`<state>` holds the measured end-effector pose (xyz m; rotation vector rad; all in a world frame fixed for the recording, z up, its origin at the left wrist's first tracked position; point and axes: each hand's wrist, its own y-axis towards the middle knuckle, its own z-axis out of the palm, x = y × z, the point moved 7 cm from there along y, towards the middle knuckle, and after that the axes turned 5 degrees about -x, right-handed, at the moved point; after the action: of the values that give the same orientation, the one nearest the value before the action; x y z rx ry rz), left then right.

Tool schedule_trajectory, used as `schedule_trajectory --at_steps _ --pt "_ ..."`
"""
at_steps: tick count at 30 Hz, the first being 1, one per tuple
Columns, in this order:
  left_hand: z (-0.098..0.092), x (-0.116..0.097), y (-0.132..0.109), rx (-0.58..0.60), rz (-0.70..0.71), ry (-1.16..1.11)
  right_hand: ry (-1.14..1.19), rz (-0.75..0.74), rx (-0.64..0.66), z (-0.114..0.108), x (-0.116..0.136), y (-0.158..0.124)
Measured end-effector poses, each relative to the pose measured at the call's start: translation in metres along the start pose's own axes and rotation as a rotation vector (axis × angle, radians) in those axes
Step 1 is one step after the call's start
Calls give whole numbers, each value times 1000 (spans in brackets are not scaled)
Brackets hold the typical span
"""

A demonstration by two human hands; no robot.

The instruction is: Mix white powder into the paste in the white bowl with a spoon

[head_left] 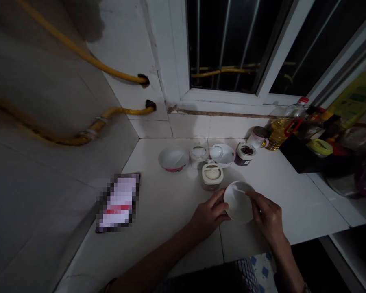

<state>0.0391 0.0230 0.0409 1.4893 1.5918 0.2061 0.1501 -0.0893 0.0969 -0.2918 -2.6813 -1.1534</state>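
A white bowl (240, 208) with a red outside is tilted toward me above the counter's front part. My left hand (210, 213) grips its left rim, thumb on the inner side. With pinched fingers, my right hand (266, 211) holds a small white spoon (239, 190), whose tip is inside the bowl near the upper wall. Just behind the bowl stands a square jar (212, 175) with pale contents. Further back are an open jar (199, 154), a white bowl (173, 158), another bowl (228, 155) and a jar with dark red contents (246, 152).
A device with a blurred screen (118, 203) lies at the left on the white counter (164, 211). A lidded mug (258, 137), an oil bottle (277, 132) and a black board (299, 156) with several items stand at the back right. Yellow hoses (116, 73) cross the left wall.
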Motion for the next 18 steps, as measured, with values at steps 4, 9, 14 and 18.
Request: schedule_trajectory --at_steps 4,9,14,18 --pt "2 0 0 43 2 34 74 -110 159 4 10 -4" --pt "4 -2 -2 61 16 35 111 -125 142 -10 15 -6" --pt "4 -3 -1 83 10 59 144 -143 220 -10 15 -9" --pt "3 -4 -1 74 21 78 57 -64 110 -15 2 -11"
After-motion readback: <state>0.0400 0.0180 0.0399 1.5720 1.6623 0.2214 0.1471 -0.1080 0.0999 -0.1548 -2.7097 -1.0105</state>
